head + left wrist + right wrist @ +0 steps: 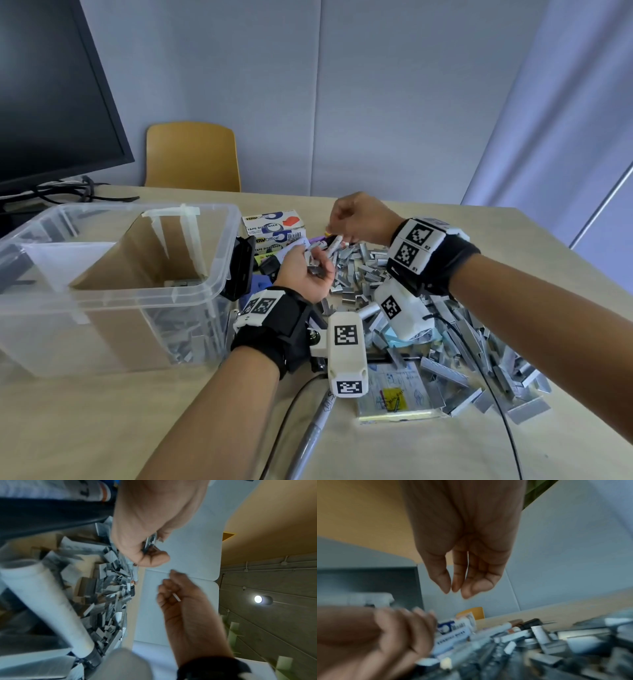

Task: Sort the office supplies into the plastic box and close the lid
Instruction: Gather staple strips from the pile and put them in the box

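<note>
Left hand: your left hand (305,274) sits palm-up over the near edge of the staple heap, fingers curled round a small bunch of staple strips (317,269); the left wrist view shows metal strips pinched between thumb and fingers.
Right hand: your right hand (359,219) hangs above the far side of the heap with fingertips drawn together and pointing down. The left wrist view shows a thin pale sliver at its fingers, but the right wrist view shows no clear object, so I cannot tell whether it grips anything.
Staple heap: a wide pile of loose staple strips (455,329) covers the desk (102,428) to your right, spreading under both wrists.
Plastic box: the clear plastic box (219,274) stands on your left, lid off, with a cardboard divider (154,253) inside and staples lying in the near compartment.
Lid: not identifiable in any view.
Other supplies: two tape dispenser cartons (274,228) lie stacked just beyond the box corner; markers (334,245) lie between your hands; a grey pen (310,442) rests on the desk near your left forearm, beside a clear packet (394,394).
Background: a monitor (51,96) stands far left, a wooden chair (191,156) behind the desk.
</note>
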Available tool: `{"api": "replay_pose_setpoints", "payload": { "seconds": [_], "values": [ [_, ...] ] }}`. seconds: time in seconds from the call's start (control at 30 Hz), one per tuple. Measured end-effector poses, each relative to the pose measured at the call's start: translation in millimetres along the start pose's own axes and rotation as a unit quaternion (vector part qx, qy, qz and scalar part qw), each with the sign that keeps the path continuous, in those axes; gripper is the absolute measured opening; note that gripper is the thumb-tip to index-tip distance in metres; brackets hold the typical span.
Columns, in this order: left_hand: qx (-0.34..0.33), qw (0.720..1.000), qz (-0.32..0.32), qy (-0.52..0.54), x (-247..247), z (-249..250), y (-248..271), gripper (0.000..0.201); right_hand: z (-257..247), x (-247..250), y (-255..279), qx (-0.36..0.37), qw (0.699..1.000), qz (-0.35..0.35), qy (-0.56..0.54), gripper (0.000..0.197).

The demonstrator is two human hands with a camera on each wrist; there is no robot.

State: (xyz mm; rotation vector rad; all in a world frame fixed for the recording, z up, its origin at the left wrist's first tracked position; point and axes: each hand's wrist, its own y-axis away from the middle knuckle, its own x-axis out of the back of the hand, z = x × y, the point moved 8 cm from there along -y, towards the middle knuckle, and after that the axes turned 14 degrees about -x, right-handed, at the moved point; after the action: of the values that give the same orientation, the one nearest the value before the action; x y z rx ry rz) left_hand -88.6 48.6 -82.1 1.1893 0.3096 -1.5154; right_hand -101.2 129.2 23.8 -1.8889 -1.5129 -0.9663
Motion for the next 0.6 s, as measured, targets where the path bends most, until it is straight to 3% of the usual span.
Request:
{"api": "replay_pose_setpoints", "payload": {
  "seconds": [0.07, 0.17, 0.23, 0.47, 0.6],
  "values": [
    [-0.022, 1.000, 0.005, -0.003, 2.4, 7.8, -4.7, 0.034, 9.7, -12.2, 0.7, -0.021, 0.995, -0.034, 0.096, 0.006],
    [-0.041, 0.999, 0.008, -0.002, 4.8, 14.5, -7.7, 0.033, 21.1, -49.3, 9.4, -0.005, 0.958, -0.126, 0.258, 0.017],
    [-0.041, 0.999, 0.009, 0.008, 6.2, 14.9, -9.5, 0.031, 21.3, -66.5, 13.3, 0.013, 0.941, -0.150, 0.302, 0.023],
    [-0.055, 0.998, 0.007, 0.007, 9.6, 19.4, -8.1, 0.032, 20.2, -78.6, 12.4, 0.027, 0.944, -0.137, 0.300, 0.012],
    [-0.055, 0.998, 0.022, 0.004, 15.2, 20.5, -8.7, 0.028, 23.4, -70.1, 14.4, 0.014, 0.957, -0.130, 0.260, 0.021]
  ]
}}
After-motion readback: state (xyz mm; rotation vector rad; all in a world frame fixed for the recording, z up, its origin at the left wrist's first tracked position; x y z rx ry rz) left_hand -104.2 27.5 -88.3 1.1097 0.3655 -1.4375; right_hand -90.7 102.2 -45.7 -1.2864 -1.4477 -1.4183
